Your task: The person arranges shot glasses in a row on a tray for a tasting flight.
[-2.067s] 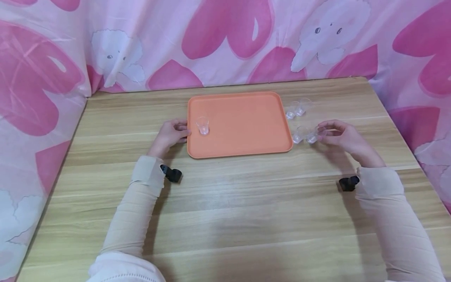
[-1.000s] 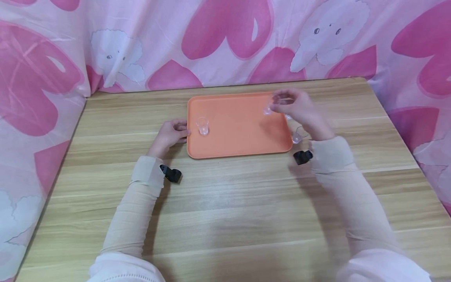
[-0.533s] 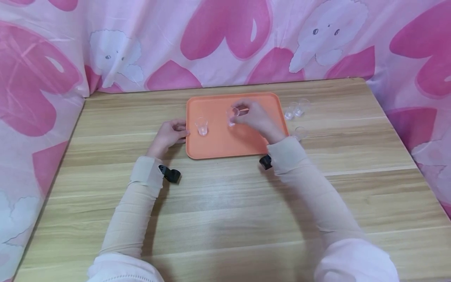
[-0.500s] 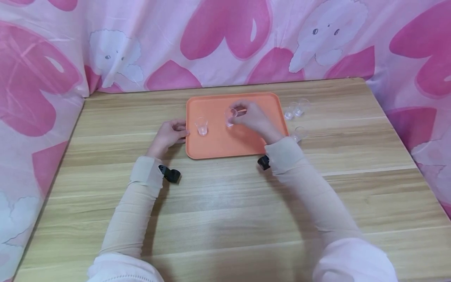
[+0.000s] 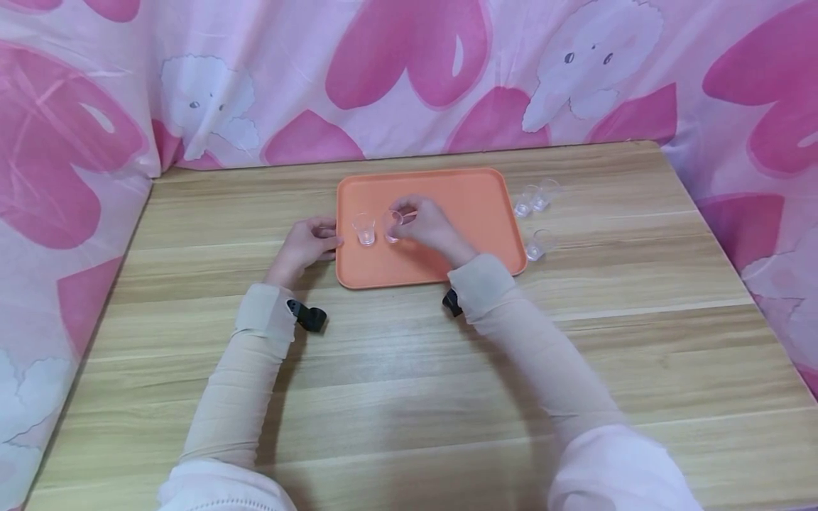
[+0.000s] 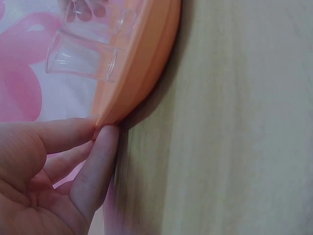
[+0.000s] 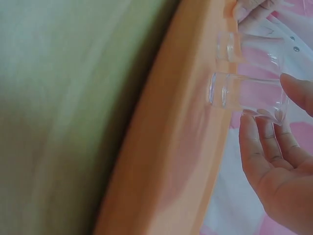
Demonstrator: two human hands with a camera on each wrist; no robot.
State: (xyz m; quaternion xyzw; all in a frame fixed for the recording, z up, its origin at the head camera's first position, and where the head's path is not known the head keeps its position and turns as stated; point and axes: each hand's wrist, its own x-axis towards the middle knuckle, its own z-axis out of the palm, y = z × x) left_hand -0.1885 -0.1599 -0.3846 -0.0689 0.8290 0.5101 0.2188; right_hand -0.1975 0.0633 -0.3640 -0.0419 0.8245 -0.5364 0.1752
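Observation:
An orange tray [image 5: 447,234] lies on the wooden table. My left hand [image 5: 305,245] pinches the tray's left rim between thumb and fingers, as the left wrist view shows up close. On the tray's left part stands one small clear cup [image 5: 365,231], upright. Just right of it, my right hand [image 5: 424,223] holds a second clear cup [image 7: 249,93] near its rim, thumb on one side and fingertips on the other. The held cup is upright at the tray's surface; whether its base touches the tray I cannot tell.
Beyond the tray's right edge, two clear cups [image 5: 540,197] stand close together at the back, and another clear cup [image 5: 537,247] stands nearer the front. A pink patterned curtain [image 5: 409,78] hangs behind the table [image 5: 383,397].
My right hand has picked up a cup right of the tray and carried it left across the tray, beside the standing cup. The left hand has stayed at the rim.

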